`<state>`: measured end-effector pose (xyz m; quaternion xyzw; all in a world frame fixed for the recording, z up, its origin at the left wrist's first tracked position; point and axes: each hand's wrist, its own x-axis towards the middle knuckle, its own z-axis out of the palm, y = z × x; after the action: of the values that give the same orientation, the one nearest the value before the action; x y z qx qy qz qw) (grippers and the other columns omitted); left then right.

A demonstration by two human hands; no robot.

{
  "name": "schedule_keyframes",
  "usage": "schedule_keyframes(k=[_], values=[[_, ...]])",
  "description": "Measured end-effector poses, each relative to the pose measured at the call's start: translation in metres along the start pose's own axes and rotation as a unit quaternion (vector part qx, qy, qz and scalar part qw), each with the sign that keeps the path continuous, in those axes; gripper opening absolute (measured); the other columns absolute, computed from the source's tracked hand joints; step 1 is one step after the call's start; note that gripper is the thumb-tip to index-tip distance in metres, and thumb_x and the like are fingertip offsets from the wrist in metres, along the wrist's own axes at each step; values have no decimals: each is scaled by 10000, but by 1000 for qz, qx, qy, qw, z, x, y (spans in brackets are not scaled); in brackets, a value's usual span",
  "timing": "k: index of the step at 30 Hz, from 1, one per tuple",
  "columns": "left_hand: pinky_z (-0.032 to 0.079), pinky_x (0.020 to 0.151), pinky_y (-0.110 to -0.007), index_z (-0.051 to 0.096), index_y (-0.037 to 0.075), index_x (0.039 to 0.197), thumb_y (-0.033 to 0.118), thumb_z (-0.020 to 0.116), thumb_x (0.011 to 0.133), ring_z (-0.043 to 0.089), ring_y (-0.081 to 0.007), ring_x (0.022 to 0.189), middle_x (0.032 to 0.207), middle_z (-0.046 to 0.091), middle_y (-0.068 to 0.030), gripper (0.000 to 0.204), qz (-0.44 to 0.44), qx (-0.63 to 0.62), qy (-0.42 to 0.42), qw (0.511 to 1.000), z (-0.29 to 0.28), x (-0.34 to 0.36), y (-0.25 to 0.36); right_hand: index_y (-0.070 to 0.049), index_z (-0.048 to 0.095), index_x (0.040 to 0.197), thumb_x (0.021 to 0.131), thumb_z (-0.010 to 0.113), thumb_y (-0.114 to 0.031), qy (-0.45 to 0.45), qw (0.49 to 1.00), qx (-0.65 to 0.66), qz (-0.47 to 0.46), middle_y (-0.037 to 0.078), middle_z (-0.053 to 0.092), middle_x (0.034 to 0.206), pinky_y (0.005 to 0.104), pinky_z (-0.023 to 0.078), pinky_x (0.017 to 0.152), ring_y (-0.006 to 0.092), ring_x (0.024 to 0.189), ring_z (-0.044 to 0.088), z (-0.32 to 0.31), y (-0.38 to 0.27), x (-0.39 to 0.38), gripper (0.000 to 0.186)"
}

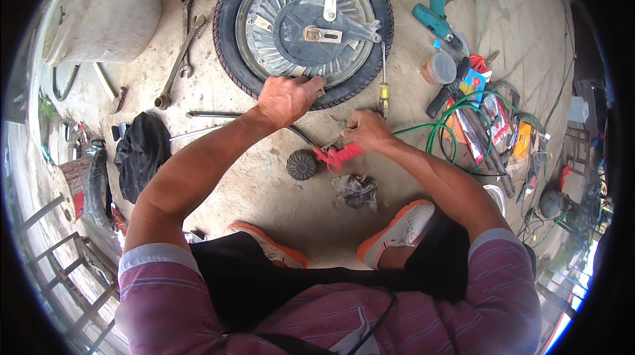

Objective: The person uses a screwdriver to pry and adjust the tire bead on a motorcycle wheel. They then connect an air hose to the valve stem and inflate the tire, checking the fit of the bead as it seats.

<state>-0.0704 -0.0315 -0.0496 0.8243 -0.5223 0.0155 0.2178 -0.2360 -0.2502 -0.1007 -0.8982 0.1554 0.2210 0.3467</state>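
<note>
Wheel (pixel 304 27) with its black tire and grey metal hub lies flat on the concrete floor (pixel 264 196) in the upper middle of the frame, straight ahead of the person. Its lower rim is the part closest to both hands. The left hand (pixel 288 98) rests on this lower rim, the fingers curled over the tire edge and touching it. The right hand (pixel 367 130) is just below and to the right of the rim, apart from the tire, with the fingers pinched narrow on a small thin part; what this part is I cannot tell. A red tool (pixel 338 155) lies under the right hand, and a small toothed gear (pixel 301 164) is just left of it. A screwdriver (pixel 383 90) with a yellow handle lies beside the tire, pointing up and down in the frame. Wrenches (pixel 180 57) are at the upper left, and a green hose (pixel 456 127) curls at the right.
</note>
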Motion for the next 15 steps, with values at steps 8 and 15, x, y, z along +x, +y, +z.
schedule_keyframes(k=[8,15], values=[[612,644,-470,705,176,1233,258,736,992,762,-349,787,925,783,-108,257,-1,-10,-38,999,-6,8,7,-20,759,881,854,794,-290,-112,985,-94,-90,181,751,832,482,572,773,355,819,757,-98,4,-39,273],[615,718,-466,706,167,1270,172,757,952,766,-347,846,967,790,-110,322,-32,-27,-47,998,-17,0,6,-31,762,889,870,759,-256,-81,982,-162,47,168,721,767,495,553,690,359,672,714,-218,91,-91,225]])
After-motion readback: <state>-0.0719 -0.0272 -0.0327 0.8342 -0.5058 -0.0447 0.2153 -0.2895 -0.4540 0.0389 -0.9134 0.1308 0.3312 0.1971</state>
